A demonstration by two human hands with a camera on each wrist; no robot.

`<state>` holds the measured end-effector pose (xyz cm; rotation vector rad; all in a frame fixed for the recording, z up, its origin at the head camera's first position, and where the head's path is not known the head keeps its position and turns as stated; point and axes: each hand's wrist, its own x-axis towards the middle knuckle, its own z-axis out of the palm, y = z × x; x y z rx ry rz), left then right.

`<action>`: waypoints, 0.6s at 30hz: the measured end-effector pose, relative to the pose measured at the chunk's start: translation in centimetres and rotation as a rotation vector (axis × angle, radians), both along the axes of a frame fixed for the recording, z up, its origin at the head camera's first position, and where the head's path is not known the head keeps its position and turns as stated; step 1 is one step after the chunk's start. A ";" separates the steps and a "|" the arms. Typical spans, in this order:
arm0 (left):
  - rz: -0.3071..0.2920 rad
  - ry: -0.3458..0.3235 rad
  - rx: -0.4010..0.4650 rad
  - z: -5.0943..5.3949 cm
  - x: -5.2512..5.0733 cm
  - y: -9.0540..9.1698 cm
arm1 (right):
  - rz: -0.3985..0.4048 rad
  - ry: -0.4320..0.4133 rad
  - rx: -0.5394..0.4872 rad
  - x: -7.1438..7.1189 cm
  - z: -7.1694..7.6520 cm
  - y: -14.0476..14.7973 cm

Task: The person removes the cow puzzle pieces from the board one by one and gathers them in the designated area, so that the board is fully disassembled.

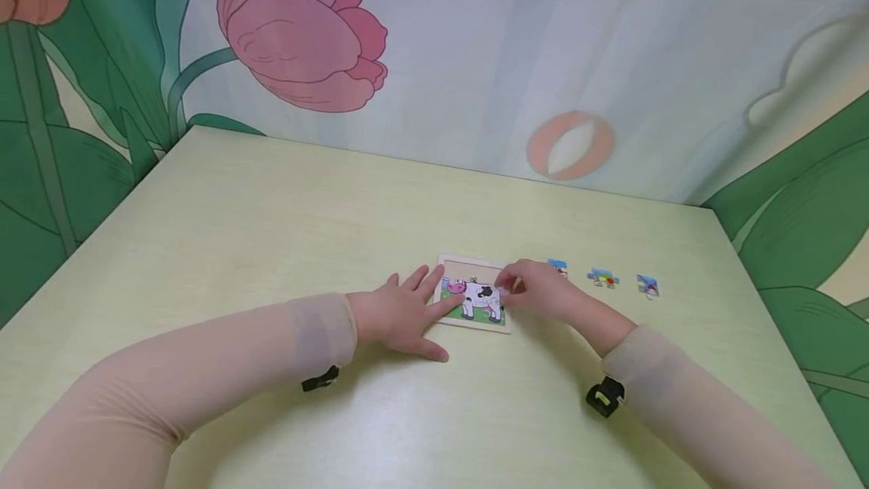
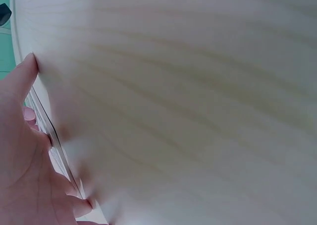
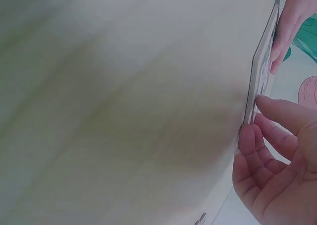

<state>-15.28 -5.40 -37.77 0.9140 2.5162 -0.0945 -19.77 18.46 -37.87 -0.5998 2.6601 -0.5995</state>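
Nearest, in from the lower corners: a beige left sleeve and a beige right sleeve, with a black left wrist device and a black right wrist device just under the cuffs. Beyond the left cuff, left hand spread wide, thumb on the tabletop, fingers reaching onto the left side of the cow puzzle, forefinger over the picture just below the cow's head. Opposite, right hand with bent fingers, thumb and forefinger at the puzzle's right edge, in the way of part of the rim; cannot tell whether pinching a piece or only touching. Between both hands, flat on the tabletop: pale frame, white cow with black patches and pink snout, green grass below, plain tan strip along the top. Right of it, a row of three loose puzzle pieces, blue with red touches, the leftmost partly behind the right hand. Farthest, a pale curtain with a large pink tulip, an orange-and-white ball and green leaves.
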 end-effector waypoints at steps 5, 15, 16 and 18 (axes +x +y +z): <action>-0.003 0.005 -0.009 0.0 0.0 0.0 | -0.023 -0.013 -0.002 0.0 0.0 -0.2; -0.022 0.029 -0.008 0.5 0.0 0.2 | -0.022 -0.045 0.009 -0.2 0.4 -0.4; -0.033 0.047 -0.015 0.6 0.1 0.4 | -0.020 -0.050 0.011 -0.2 0.4 -0.4; -0.059 0.084 -0.014 0.7 0.1 0.8 | -0.023 -0.057 0.016 -0.3 0.4 -0.4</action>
